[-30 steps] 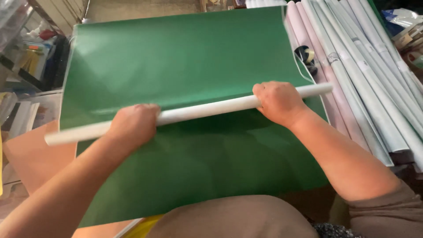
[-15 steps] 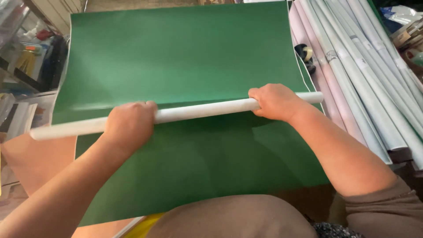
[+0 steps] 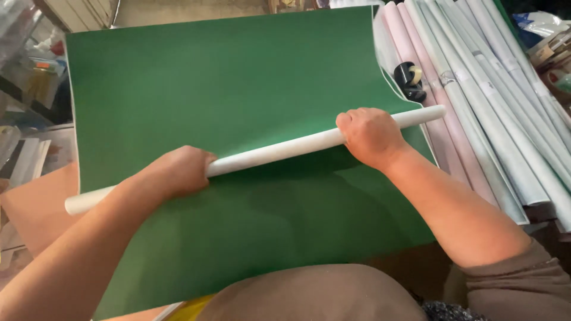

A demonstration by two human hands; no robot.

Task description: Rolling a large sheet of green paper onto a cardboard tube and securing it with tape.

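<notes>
A large green sheet (image 3: 238,89) lies spread over the work surface, its right edge curling up. Across it lies a long white tube (image 3: 273,153), slanting from lower left to upper right. My left hand (image 3: 178,172) grips the tube left of its middle. My right hand (image 3: 369,135) grips it near the right end. Both hands press the tube down on the sheet. The tube's left end sticks out past the sheet's left edge.
Several long pale and pink rolls (image 3: 476,101) lie stacked along the right side. A dark tape roll (image 3: 410,77) sits between them and the sheet. A tan board (image 3: 35,214) shows at lower left; cluttered shelves (image 3: 30,77) at far left.
The tube, held by both hands, has shifted slightly toward me and to the right over the sheet. The grips are unchanged.
</notes>
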